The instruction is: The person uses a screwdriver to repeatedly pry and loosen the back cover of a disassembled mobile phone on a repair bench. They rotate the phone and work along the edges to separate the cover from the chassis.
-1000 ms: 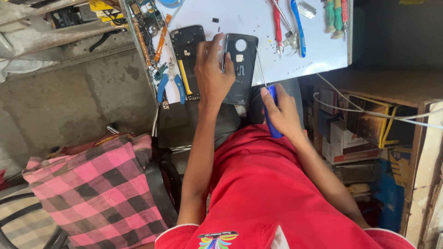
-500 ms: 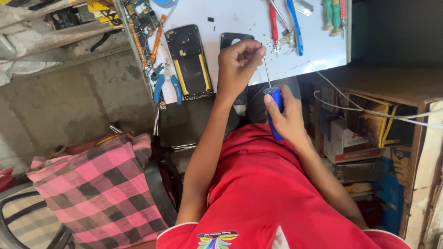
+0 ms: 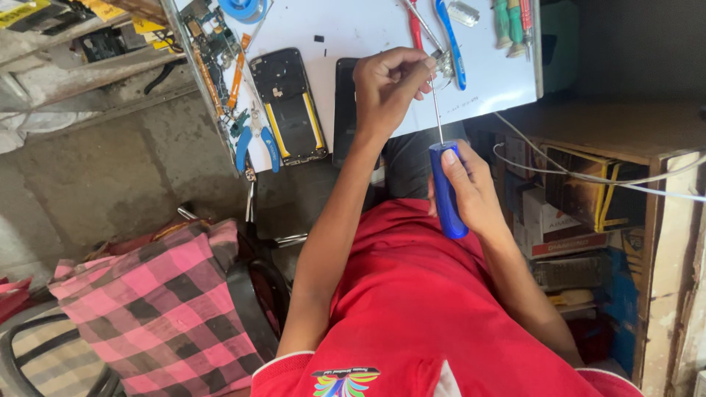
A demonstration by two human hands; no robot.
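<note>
Left-hand fingers (image 3: 412, 70) pinch the tip of the thin steel shaft of the blue-handled screwdriver (image 3: 446, 190), steadying it, while the right hand (image 3: 471, 192) wraps closed round its handle. Beside that left hand (image 3: 386, 88), on the white counter (image 3: 360, 29), lies an opened black phone frame with yellow strips (image 3: 288, 104)

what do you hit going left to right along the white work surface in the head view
Circuit board → blue-handled pliers → opened phone frame with yellow strips → dark phone under the left hand → thin shaft of the blue-handled screwdriver in the right hand → green-handled screwdrivers
</note>
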